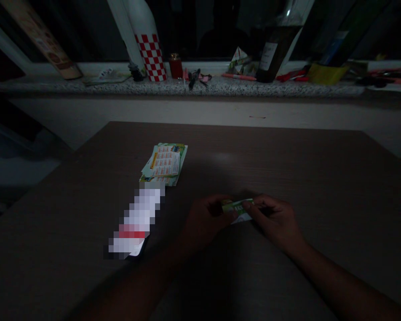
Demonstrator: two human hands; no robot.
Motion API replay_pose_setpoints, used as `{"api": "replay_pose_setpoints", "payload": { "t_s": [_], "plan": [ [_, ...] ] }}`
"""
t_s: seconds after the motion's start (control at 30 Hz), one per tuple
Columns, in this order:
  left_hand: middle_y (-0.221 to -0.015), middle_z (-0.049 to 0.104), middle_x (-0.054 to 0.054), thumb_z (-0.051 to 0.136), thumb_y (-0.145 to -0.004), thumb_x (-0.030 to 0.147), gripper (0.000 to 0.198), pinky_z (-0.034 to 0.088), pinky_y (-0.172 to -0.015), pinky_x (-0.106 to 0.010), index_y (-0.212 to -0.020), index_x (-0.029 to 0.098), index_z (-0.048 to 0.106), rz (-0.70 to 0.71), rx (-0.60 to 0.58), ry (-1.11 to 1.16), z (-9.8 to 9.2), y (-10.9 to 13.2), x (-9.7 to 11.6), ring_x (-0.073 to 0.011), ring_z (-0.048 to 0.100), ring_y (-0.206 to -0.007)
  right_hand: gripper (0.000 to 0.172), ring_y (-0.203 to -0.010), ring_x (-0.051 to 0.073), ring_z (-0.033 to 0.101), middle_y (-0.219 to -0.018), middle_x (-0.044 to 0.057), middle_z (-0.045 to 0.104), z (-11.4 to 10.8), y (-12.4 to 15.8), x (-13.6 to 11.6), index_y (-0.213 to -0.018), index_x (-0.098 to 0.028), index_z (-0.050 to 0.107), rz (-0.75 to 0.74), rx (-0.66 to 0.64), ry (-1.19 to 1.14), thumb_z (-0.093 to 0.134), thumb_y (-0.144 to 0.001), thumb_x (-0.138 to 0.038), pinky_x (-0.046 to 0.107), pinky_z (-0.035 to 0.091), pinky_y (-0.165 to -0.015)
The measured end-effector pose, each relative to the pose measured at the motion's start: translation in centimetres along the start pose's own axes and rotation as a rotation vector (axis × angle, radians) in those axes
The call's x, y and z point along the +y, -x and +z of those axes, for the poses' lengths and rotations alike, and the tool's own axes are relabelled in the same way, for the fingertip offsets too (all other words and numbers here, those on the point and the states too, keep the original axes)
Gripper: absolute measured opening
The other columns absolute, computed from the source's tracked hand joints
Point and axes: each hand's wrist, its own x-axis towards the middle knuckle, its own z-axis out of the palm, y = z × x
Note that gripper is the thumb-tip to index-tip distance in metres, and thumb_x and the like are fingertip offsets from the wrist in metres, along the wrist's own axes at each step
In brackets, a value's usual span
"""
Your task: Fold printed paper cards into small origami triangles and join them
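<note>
A small green and white printed card [240,214] is pinched between both hands above the dark table. My left hand [207,218] grips its left end, thumb on the near face. At the right end, my right hand [276,218] closes on the upper corner with thumb and fingers. Whether it is a single card or several together, I cannot tell. Left of my hands lies a loose pile of similar green printed cards [165,162], the top one with rows of orange print. A phone [138,248] with a lit, blurred screen lies just below the pile.
The brown table [304,169] reaches to the wall under a window. Along the speckled stone sill [173,91] stand a red-and-white checkered bottle [152,55], a small red jar [176,67], a dark bottle [269,55], a yellow container [325,73] and a tall tube [50,44].
</note>
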Motion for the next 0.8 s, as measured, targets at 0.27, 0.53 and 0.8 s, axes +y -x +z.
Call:
{"api": "replay_pose_setpoints", "payload": {
  "t_s": [0.27, 0.53, 0.8],
  "plan": [
    [-0.094, 0.071, -0.005, 0.078, -0.066, 0.022, 0.039, 0.05, -0.075, -0.029, -0.104, 0.017, 0.067, 0.042, -0.024, -0.041, -0.5, -0.3, -0.4, -0.0188, 0.065, -0.085, 0.027, -0.049, 0.011, 0.056, -0.054, 0.0, 0.062, 0.1, -0.1, -0.1, -0.062, -0.017, 0.063, 0.078, -0.022, -0.069, 0.064, -0.08, -0.036, 0.021, 0.044, -0.046],
    [-0.092, 0.072, -0.006, 0.074, -0.071, 0.025, 0.031, 0.049, -0.074, -0.03, -0.099, 0.016, 0.07, 0.077, -0.069, -0.131, -1.0, -0.4, -0.2, -0.019, 0.066, -0.083, 0.029, -0.045, 0.01, 0.051, -0.052, -0.002, 0.058, -0.2, -0.1, 0.0, -0.062, -0.016, 0.062, 0.071, -0.074, -0.085, 0.064, -0.08, -0.039, 0.02, 0.04, -0.042],
    [-0.09, 0.072, -0.005, 0.072, -0.072, 0.024, 0.027, 0.049, -0.071, -0.029, -0.098, 0.017, 0.071, 0.059, -0.112, -0.189, -1.3, -0.4, 0.4, -0.0189, 0.066, -0.081, 0.027, -0.043, 0.008, 0.047, -0.05, -0.003, 0.054, -0.3, -0.1, 0.3, -0.062, -0.016, 0.061, 0.083, -0.122, -0.097, 0.065, -0.079, -0.037, 0.018, 0.035, -0.039]
  ]
}}
